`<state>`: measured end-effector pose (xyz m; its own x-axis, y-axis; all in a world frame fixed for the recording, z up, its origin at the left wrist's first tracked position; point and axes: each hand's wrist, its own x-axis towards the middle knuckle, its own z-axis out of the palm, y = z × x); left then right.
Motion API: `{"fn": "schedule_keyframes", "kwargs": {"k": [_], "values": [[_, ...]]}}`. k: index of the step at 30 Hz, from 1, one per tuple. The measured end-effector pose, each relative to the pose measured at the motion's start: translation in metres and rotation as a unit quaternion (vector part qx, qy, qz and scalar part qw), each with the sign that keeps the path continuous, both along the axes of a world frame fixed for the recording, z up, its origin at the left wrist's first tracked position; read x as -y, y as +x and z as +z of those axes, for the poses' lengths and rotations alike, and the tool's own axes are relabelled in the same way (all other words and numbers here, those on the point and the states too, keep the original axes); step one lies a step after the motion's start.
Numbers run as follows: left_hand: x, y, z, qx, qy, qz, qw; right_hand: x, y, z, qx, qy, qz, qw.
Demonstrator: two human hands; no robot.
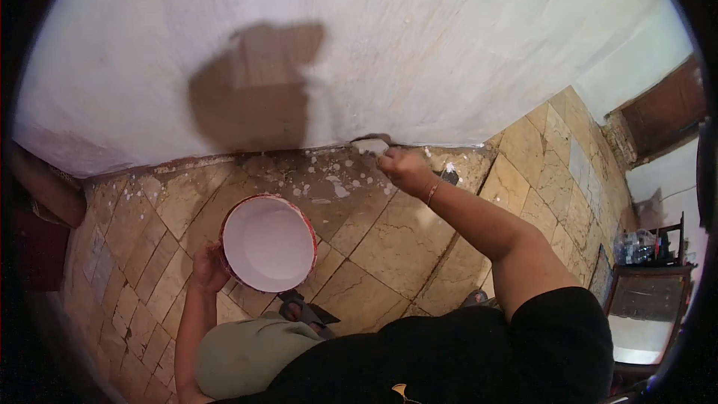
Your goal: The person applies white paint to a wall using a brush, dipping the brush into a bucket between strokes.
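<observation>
White paint work seems in hand along the foot of the wall [449,52], just above centre.
The right hand [409,170] grips a pale, apparently paint-coated brush [369,147] at the wall's base; the left hand [210,266] clasps a red-rimmed bucket [301,211], white inside, left of centre. The next stroke likely calls for a steady wrist.

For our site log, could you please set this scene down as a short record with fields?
Left hand: holds a red-rimmed bucket, white inside
Right hand: holds a whitish tool, probably a brush, at the foot of the wall
Wall colour: whitish, with a dark shadow across it
Floor: tiled, white spots near the wall
</observation>
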<state>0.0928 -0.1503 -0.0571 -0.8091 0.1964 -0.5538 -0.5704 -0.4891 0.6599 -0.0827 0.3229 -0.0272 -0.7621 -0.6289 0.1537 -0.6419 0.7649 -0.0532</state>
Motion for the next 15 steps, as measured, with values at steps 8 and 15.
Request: {"fn": "schedule_keyframes", "kwargs": {"k": [8, 15], "values": [[-0.01, 0.002, 0.022, -0.001, -0.017, -0.003, 1.0, 0.045, 0.024, 0.064, -0.053, -0.073, 0.094, 0.991], [-0.017, 0.001, 0.02, 0.015, 0.06, 0.06, 0.996, 0.028, -0.02, 0.019, -0.025, -0.055, 0.06, 0.996]]}}
